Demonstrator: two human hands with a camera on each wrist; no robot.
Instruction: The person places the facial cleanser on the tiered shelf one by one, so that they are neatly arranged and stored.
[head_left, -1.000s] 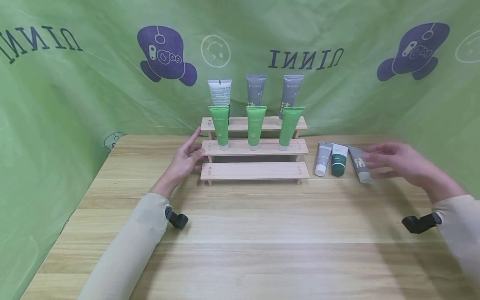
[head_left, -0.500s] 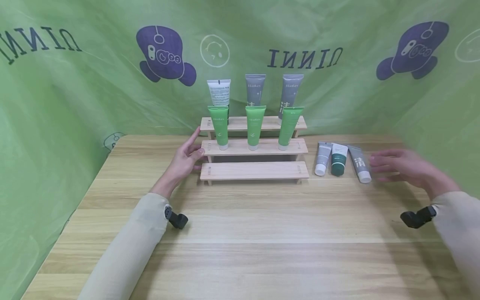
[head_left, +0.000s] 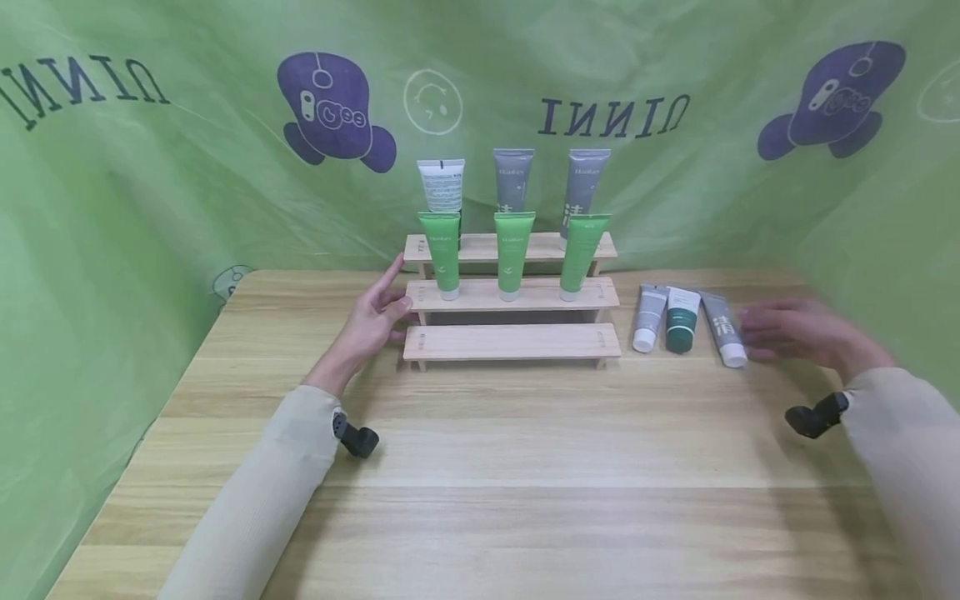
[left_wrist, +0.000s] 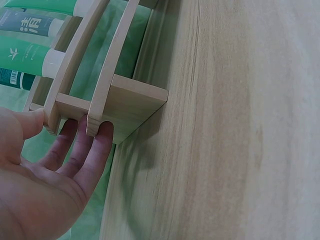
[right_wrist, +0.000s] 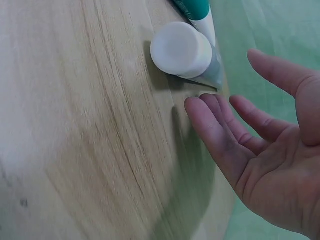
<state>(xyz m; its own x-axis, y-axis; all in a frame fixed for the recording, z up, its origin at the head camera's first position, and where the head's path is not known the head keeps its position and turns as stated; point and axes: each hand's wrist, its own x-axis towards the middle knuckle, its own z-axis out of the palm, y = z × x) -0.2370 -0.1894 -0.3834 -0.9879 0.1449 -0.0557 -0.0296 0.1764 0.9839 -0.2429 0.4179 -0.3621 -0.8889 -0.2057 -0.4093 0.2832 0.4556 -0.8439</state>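
My left hand (head_left: pixel 369 321) grips the left end of a three-step wooden rack (head_left: pixel 512 342); in the left wrist view the thumb (left_wrist: pixel 32 123) is on a board's end and the fingers reach behind the boards. Three green tubes, one of them the middle tube (head_left: pixel 513 254), stand caps down on the middle step. My right hand (head_left: pixel 795 333), slightly blurred, is just right of a lying grey tube (head_left: pixel 722 325). The right wrist view shows its fingers spread and holding nothing, near the tube's white cap (right_wrist: pixel 175 49).
Behind the green tubes stand a white tube (head_left: pixel 442 185) and two grey tubes, one at the right (head_left: pixel 585 179). A silver-grey tube (head_left: pixel 649 318) and a white-and-green tube (head_left: pixel 682 321) lie right of the rack. A green cloth (head_left: pixel 495 50) hangs behind the wooden table (head_left: pixel 510 467).
My right hand drew back rightward off the grey tube, then came slightly nearer to it again. The grey tube lies in about the same place. My left hand stays on the rack.
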